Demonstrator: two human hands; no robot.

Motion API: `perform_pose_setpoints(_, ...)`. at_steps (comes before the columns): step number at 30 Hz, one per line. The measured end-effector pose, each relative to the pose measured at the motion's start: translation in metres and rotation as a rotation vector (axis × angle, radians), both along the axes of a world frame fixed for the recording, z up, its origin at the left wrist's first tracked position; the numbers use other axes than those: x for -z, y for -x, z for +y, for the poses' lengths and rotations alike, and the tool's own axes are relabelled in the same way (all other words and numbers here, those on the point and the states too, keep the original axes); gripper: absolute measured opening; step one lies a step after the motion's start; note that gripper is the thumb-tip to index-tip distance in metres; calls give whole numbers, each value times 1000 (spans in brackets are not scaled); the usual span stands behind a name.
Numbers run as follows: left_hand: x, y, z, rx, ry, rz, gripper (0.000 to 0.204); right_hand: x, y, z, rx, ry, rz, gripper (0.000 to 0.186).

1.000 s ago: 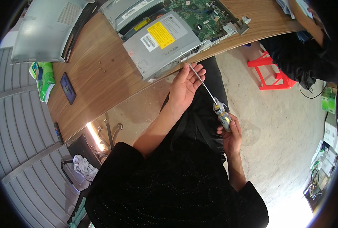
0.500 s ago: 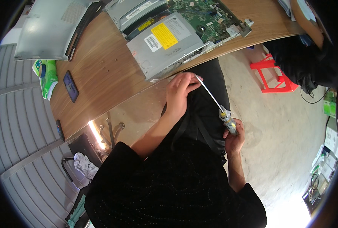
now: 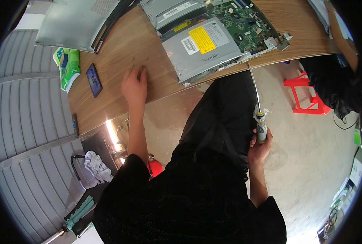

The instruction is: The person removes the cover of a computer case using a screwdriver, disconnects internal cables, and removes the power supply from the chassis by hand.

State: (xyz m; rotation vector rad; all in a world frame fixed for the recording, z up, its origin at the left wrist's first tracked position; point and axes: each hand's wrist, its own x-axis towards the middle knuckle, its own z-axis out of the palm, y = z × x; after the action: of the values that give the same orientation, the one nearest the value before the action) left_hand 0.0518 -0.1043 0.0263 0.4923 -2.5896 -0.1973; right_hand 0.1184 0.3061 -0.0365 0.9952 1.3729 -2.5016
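Observation:
My right hand [image 3: 260, 151] is closed around the handle of a screwdriver [image 3: 258, 97] with a long metal shaft and clear plastic film about its handle. The shaft points up, its tip by the front edge of an opened computer case [image 3: 205, 71]. On the wooden table, left of the case, rests my left hand [image 3: 134, 87]; its fingers are bent together in a pinch, and what they hold, if anything, is hidden. Small dark bits, perhaps screws [image 3: 145, 60], lie close to its fingertips. The case shows a metal drive box with a yellow label and a green circuit board [image 3: 246, 30].
A phone [image 3: 94, 80] and a green-and-white packet [image 3: 69, 69] lie on the table's left side [image 3: 111, 95]. Behind them stands a grey metal cover [image 3: 73, 24]. A red stool [image 3: 309, 95] and another person's arm [image 3: 344, 36] are at the right.
My left hand has left the screwdriver's tip and moved left onto the table. The screwdriver, still in my right hand, has swung more upright. The whole view has shifted a little.

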Motion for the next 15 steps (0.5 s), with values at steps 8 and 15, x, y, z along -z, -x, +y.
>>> perform_pose_setpoints(8, 20, -32, -88, -256, 57, 219, 26, 2, -3, 0, 21, -3, 56, 35)
perform_pose_setpoints(15, 37, -86, -151, -704, 227, -28, 40, 3, -2, 1, 11, 10, 59, 37)
